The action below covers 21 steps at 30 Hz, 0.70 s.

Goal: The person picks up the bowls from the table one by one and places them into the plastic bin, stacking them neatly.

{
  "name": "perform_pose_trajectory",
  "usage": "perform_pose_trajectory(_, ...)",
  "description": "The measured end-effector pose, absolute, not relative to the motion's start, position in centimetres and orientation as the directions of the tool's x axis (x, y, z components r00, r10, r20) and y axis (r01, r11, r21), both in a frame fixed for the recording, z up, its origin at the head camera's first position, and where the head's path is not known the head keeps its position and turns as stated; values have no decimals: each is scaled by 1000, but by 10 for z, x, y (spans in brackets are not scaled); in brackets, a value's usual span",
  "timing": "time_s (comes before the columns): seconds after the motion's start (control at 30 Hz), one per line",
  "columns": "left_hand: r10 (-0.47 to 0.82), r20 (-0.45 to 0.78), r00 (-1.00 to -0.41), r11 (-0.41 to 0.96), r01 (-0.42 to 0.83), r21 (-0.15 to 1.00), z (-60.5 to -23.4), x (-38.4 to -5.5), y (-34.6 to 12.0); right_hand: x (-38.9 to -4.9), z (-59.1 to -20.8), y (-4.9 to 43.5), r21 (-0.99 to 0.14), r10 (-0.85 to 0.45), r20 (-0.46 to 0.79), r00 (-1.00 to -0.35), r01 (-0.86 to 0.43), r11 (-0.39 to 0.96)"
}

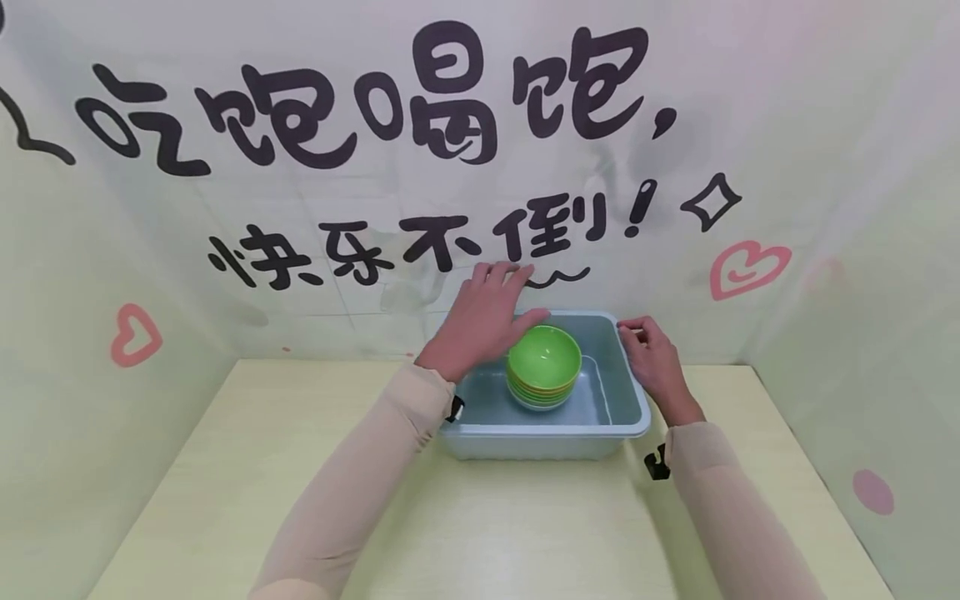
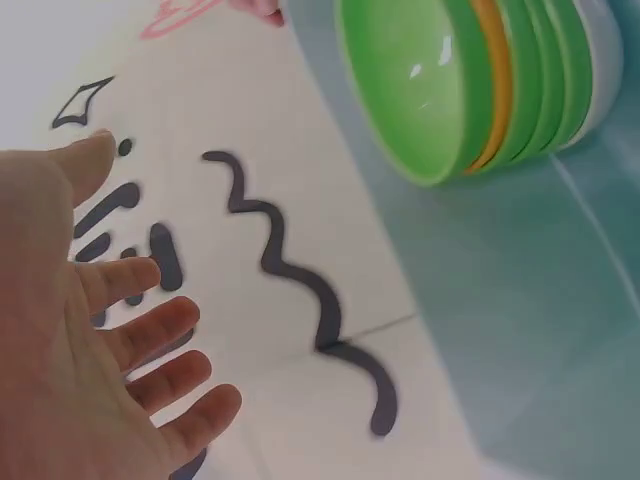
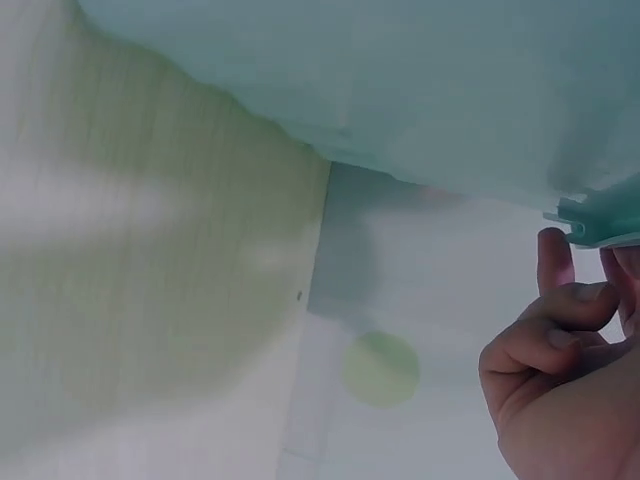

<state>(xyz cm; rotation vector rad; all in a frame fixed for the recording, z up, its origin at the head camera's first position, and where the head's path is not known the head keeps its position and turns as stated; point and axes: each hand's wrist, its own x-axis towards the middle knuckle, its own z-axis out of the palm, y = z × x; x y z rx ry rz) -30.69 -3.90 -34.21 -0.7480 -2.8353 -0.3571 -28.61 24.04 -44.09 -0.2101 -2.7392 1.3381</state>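
A stack of bowls (image 1: pixel 544 358) stands upright inside a light blue plastic basin (image 1: pixel 540 432). The top bowl is green; below it come an orange one, several more green ones and a white one at the bottom, as the left wrist view shows on the bowls (image 2: pixel 410 90). My left hand (image 1: pixel 483 312) hovers over the basin's back left part, beside the bowls, its fingers spread and nothing in them. With curled fingers my right hand (image 1: pixel 654 354) grips the basin's right rim near the back corner. In the right wrist view the basin's outer wall (image 3: pixel 400 90) shows above that hand (image 3: pixel 570 370).
The basin stands on a pale wooden table (image 1: pixel 495 533), close to the back wall (image 1: pixel 337 333). That wall carries large black characters and a pink heart (image 1: pixel 750 270). Side walls rise at the table's left and right edges. A black clip (image 1: pixel 657 463) sits at the right wrist.
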Motion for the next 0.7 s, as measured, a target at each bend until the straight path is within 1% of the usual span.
perform_pose_trajectory(0.13,429,265,-863,847,487,215,-336,-305,-54,-289,-437,244,-676,128,80,-989,40,735)
perform_pose_trajectory(0.23,394,298,-869,861,463,212,-338,-304,-68,-291,-433,247,-601,117,79,-990,47,798)
perform_pose_trajectory(0.43,314,382,-869,900,401,172,-350,-302,-97,-293,-426,249,-525,103,61,-993,56,849)
perform_pose_trajectory(0.57,290,376,-880,914,371,165,-361,-299,-112,-292,-422,251,-485,82,71,-994,37,874)
perform_pose_trajectory(0.7,296,361,-884,914,372,162,-374,-298,-121,-293,-416,251,-428,78,117,-990,21,903)
